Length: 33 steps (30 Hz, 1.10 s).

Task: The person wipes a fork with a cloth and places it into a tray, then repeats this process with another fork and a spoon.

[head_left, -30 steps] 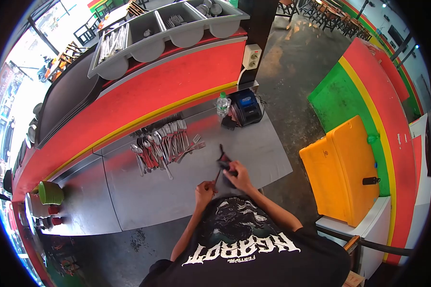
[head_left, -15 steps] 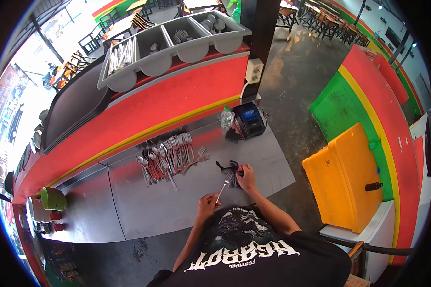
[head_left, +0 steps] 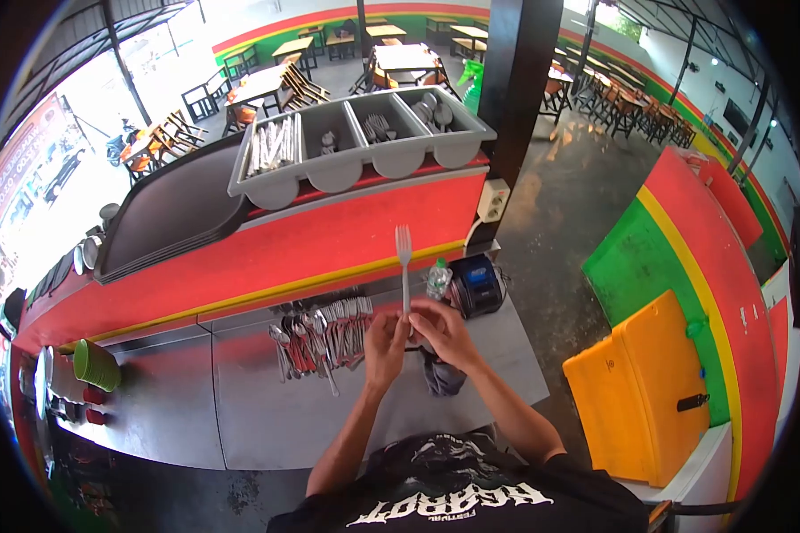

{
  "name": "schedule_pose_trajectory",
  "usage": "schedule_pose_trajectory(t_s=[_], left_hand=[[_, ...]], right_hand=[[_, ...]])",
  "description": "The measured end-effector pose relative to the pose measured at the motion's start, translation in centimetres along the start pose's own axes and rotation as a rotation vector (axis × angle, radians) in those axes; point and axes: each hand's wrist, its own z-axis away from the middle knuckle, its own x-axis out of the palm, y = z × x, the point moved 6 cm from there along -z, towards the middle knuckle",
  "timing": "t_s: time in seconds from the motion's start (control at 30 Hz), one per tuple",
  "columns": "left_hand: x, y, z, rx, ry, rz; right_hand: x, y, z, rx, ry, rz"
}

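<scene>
A metal fork point(head_left: 404, 258) stands upright in front of me, tines up, raised above the steel counter. My left hand point(head_left: 385, 346) is closed around the lower part of its handle. My right hand point(head_left: 443, 335) meets it from the other side, fingers pinched at the same handle. Below my right hand a dark crumpled cloth point(head_left: 443, 375) lies on the counter. To the left of my hands, several spoons and forks point(head_left: 320, 336) lie spread in a loose row, partly hidden by my left hand.
A grey cutlery holder point(head_left: 336, 180) with several compartments sits on the red ledge, beside stacked dark trays point(head_left: 173, 204). A plastic bottle point(head_left: 438, 280) and a dark blue-black device point(head_left: 477, 286) stand at the counter's back right. Green bowls point(head_left: 96, 364) are at the far left.
The fork has gone from low by my left hand to upright and higher up. My right hand has left the cloth and joined the left at the handle. The view has tilted up.
</scene>
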Motion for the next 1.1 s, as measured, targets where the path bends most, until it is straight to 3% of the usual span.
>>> schedule_pose_trajectory(t_s=[0.17, 0.23, 0.3, 0.4, 0.5, 0.63, 0.73, 0.83, 0.93, 1.03, 1.1], left_hand=[[3.8, 11.2, -8.3, 0.226, -0.032, -0.192], [4.5, 13.5, -12.7, 0.244, -0.055, -0.239], [5.2, 15.1, -17.2, 0.214, -0.058, -0.184], [5.3, 14.7, -23.0, 0.032, -0.024, -0.044], [4.7, 13.2, -26.8, -0.184, -0.067, -0.123], [4.5, 12.0, -27.6, -0.127, -0.031, -0.124], [4.4, 11.6, -25.5, 0.065, -0.044, -0.124], [3.5, 7.4, -20.9, 0.247, -0.082, -0.201], [-0.7, -2.4, -14.4, 0.027, -0.098, -0.467], [-7.3, -18.8, -4.8, -0.191, -0.117, -0.625], [-9.6, -22.5, 1.5, -0.477, -0.151, -0.705]], right_hand=[[1.5, -11.6, -6.7, -0.298, 0.105, 0.180], [1.4, -13.9, -10.7, -0.298, 0.097, 0.026], [0.7, -15.7, -14.6, -0.300, 0.131, 0.080], [-1.1, -15.6, -21.2, -0.141, 0.113, 0.015], [-1.4, -15.5, -23.1, -0.009, 0.100, 0.053], [-0.9, -15.2, -22.7, -0.063, 0.156, 0.044], [-1.5, -13.1, -21.1, -0.216, 0.229, 0.020], [-1.7, -9.1, -15.4, -0.449, 0.252, 0.328], [-3.2, 2.7, -8.7, -0.423, 0.241, 0.665], [-4.8, 15.9, 1.7, -0.332, 0.088, 0.986], [-4.2, 18.3, 9.6, -0.239, -0.093, 1.382]])
